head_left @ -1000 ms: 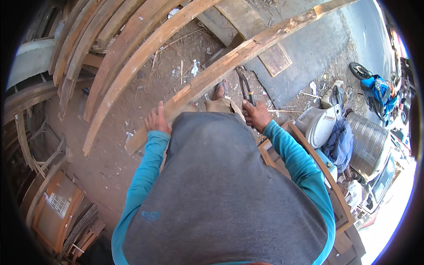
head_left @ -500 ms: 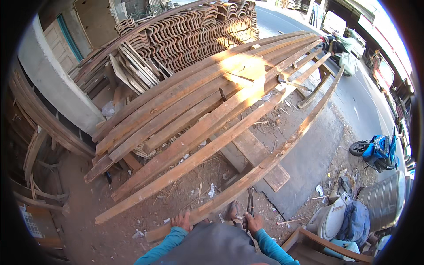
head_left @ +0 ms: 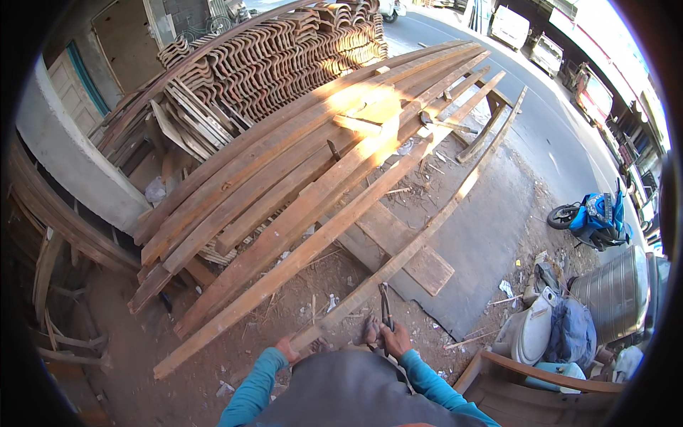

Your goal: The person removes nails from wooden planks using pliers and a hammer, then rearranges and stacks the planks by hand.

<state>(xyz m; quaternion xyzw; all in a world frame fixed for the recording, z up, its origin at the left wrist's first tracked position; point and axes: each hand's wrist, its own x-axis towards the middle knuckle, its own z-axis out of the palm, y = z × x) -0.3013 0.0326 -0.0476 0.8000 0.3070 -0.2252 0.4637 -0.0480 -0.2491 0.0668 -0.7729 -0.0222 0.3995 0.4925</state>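
My left hand (head_left: 286, 350) is closed around the near end of a long wooden beam (head_left: 398, 262). The beam runs away from me to the upper right, crossing over a short, wide plank (head_left: 427, 270). In my right hand (head_left: 396, 339), beside the beam, is a dark, long-handled pair of pincers (head_left: 385, 306), pointing away from me. Left of my beam lies another long beam (head_left: 284, 277), with several more side by side beyond it. A hammer (head_left: 445, 124) rests across the beams towards their far end.
Stacked roof tiles (head_left: 284, 64) stand behind the beams. A blue motorcycle (head_left: 597, 219) is parked at the right, near a metal drum (head_left: 610, 293) and a white toilet bowl (head_left: 530, 329). A wooden frame (head_left: 548, 377) lies at lower right. Debris litters the ground.
The held beam has rolled, showing a narrower, smoother face, and my left hand now grips its end. The pincers stay in my right hand. A loaded rider on the road has left view.
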